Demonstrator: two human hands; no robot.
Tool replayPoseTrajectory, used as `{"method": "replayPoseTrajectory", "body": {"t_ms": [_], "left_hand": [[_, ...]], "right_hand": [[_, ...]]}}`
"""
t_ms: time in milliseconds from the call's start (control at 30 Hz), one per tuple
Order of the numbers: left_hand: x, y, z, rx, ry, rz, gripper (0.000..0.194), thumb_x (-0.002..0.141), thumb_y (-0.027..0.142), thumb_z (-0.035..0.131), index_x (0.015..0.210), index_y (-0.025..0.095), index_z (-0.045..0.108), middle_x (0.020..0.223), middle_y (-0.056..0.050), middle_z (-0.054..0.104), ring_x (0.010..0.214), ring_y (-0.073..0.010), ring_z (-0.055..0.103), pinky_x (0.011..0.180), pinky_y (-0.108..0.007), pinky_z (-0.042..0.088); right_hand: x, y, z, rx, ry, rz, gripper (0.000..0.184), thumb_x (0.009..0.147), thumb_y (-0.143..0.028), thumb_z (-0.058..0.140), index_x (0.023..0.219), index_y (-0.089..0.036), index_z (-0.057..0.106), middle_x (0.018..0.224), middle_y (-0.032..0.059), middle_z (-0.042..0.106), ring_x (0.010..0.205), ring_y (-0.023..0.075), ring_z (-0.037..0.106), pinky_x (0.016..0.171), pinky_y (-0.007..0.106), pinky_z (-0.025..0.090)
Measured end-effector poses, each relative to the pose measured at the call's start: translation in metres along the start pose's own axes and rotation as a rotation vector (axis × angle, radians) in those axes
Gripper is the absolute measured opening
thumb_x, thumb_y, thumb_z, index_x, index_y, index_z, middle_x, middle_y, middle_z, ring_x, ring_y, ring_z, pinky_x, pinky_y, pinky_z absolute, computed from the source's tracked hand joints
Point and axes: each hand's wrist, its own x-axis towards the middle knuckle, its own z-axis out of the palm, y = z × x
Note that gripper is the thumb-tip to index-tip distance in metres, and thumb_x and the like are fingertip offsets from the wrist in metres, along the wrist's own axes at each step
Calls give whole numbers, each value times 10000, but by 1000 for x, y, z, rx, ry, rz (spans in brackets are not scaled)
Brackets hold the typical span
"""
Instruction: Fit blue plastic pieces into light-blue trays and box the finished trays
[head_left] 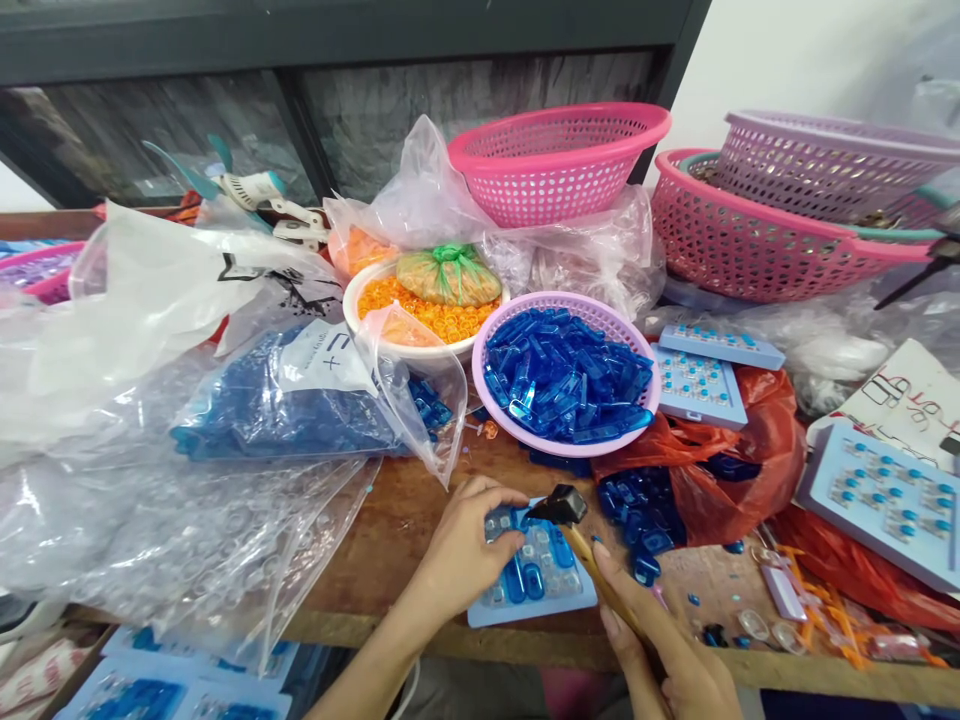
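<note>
My right hand is closed round the wooden handle of a hammer. The black hammer head is over a light-blue plastic panel, which lies at the table's front edge. Rows of clear and dark-blue plastic pieces sit in this panel. My left hand reaches over its upper left corner. Thumb and forefinger bracket a small blue plastic piece beside the hammer head; the other fingers are mostly hidden. Behind the panel stands a lilac basket heaped with long blue translucent pieces.
A white bowl holds orange parts and a green-tied bag. Clear bags cover the left side. Red bags, more panels and orange scraps lie right. Pink baskets stand behind; filled panels are below left.
</note>
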Motion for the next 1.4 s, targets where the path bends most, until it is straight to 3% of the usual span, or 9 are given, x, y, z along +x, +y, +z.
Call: {"method": "replayPoseTrajectory", "body": {"t_ms": [133, 267, 467, 633, 800, 1000, 1167, 1400], "left_hand": [[0, 1, 1, -28, -39, -18, 392, 691, -16, 715, 1014, 202, 763, 1053, -47, 681, 1079, -236, 627, 1003, -364, 446], [-1, 1, 4, -58, -15, -35, 392, 699, -27, 692, 1000, 210, 772, 1060, -47, 663, 1095, -227, 621, 1028, -361, 434], [1, 4, 7, -66, -11, -74, 400, 662, -72, 666, 943, 190, 775, 1075, -54, 684, 1100, -228, 636, 1043, -368, 438], [0, 6, 8, -48, 16, -89, 385, 660, -62, 677, 922, 199, 787, 1088, -58, 687, 1119, -233, 635, 1058, -378, 439], [0, 3, 9, -14, 13, -75, 378, 658, -52, 670, 914, 199, 789, 1075, -56, 699, 1101, -233, 645, 1048, -376, 446], [0, 2, 9, 2, 14, -35, 357, 664, -19, 678, 916, 212, 780, 1043, -45, 714, 1087, -235, 647, 1029, -384, 456], [-2, 3, 9, 64, 29, -13, 408, 659, -33, 647, 937, 231, 785, 1033, -35, 731, 1071, -246, 656, 1011, -394, 469], [-4, 2, 11, 104, 17, 39, 361, 732, 4, 652, 984, 225, 787, 1060, -52, 727, 1065, -246, 658, 1001, -383, 473]], "right_hand": [[-2, -2, -3, 8, -18, -18, 679, 1004, -122, 452, 1612, -334, 237, 1342, 4, 670, 1137, 191, 682, 876, 229, 605], [-5, -5, -8, -9, -15, 68, 632, 1023, -178, 462, 1596, -373, 280, 1345, 1, 671, 1140, 219, 678, 812, 228, 625], [-2, -2, -7, 18, -58, -50, 686, 1010, -85, 400, 1627, -289, 181, 1319, 81, 692, 1138, 219, 686, 704, 193, 622], [-4, -6, -12, -96, 3, 17, 628, 1050, -181, 403, 1620, -356, 206, 1201, 64, 755, 956, 227, 761, 608, 207, 616], [-6, 0, -8, -21, -42, -81, 678, 1025, -111, 391, 1635, -293, 158, 1278, 100, 721, 1070, 227, 726, 645, 198, 622], [-9, -3, -9, -66, 10, 24, 644, 1032, -179, 443, 1612, -369, 237, 1294, 64, 716, 1117, 277, 699, 719, 257, 644], [-8, -1, -4, 23, -79, -10, 714, 1002, -108, 429, 1618, -381, 194, 1245, 15, 746, 1137, 221, 697, 851, 250, 620], [-14, 1, -5, -92, -27, -17, 697, 1018, -115, 431, 1624, -360, 188, 1349, 23, 675, 1169, 213, 669, 1004, 339, 540]]}}
